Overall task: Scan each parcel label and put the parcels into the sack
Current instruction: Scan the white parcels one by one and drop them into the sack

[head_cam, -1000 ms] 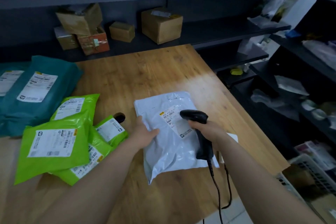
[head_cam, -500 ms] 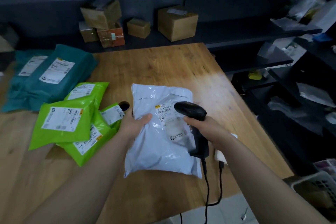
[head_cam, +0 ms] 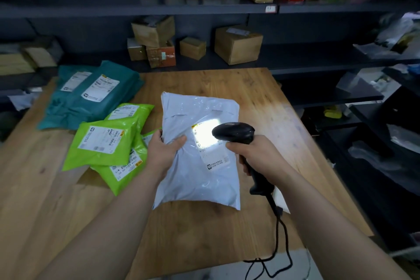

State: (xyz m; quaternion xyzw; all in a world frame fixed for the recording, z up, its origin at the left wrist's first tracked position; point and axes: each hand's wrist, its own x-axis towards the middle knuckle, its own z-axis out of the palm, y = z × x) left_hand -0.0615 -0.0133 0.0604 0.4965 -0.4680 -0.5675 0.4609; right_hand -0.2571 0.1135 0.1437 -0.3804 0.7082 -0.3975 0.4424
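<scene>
Head view: one white parcel, long axis running away from the person, held above the bench by the left hand; right hand grips one scanner aimed leftward at its label. Three green parcels, two teal parcels lie left.

A pale grey, soft plastic mailer parcel is held tilted above the table's middle, its white printed shipping label facing up and washed out by a bright glare. At its 9 o'clock lies an overlapping heap of lime-green plastic mailers, labels up. At 10 o'clock, two dark teal plastic mailers lie stacked, labels up.
</scene>
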